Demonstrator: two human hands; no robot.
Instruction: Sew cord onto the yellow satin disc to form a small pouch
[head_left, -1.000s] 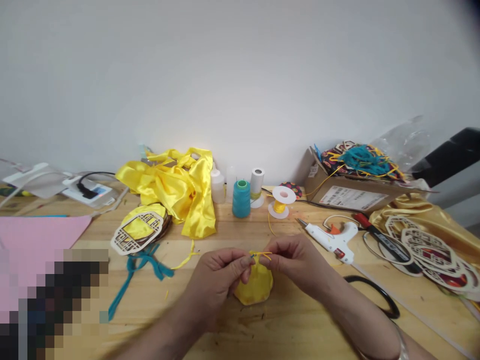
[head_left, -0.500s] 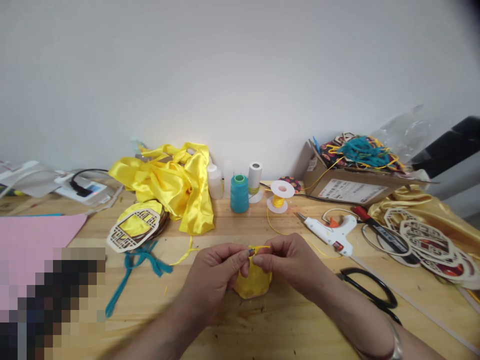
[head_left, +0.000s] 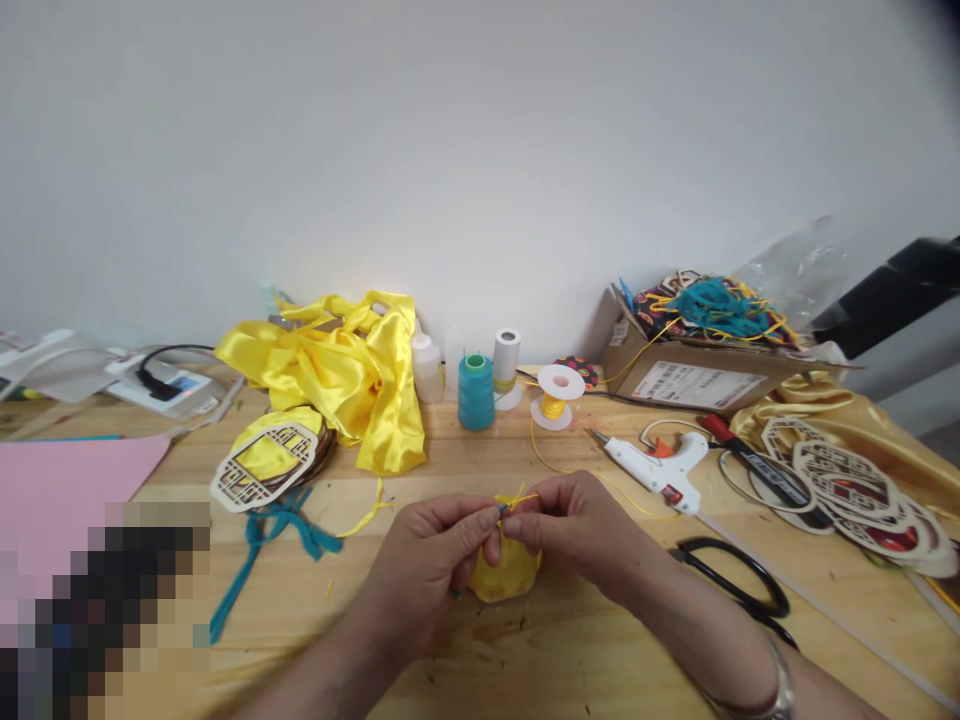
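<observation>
My left hand is closed in a pinch at the middle of the table, with a bit of teal showing at its fingertips. Beside it, my right hand pinches a thin yellow cord, and the fingertips of both hands almost meet. Just under the fingers is a yellow satin piece with a rounded lower edge. The hands partly cover it, and I cannot tell whether it hangs from the cord or rests on the wood.
Behind stand a teal thread cone, a cord spool and crumpled yellow satin. Rightward lie a glue gun, scissors, a marker and a cardboard box. Wooden lattice frames and teal strips lie left.
The yellow cord ends at my fingertips now stick up and cross, where they lay flatter before. Both hands stay in nearly the same place, and the view has shifted slightly.
</observation>
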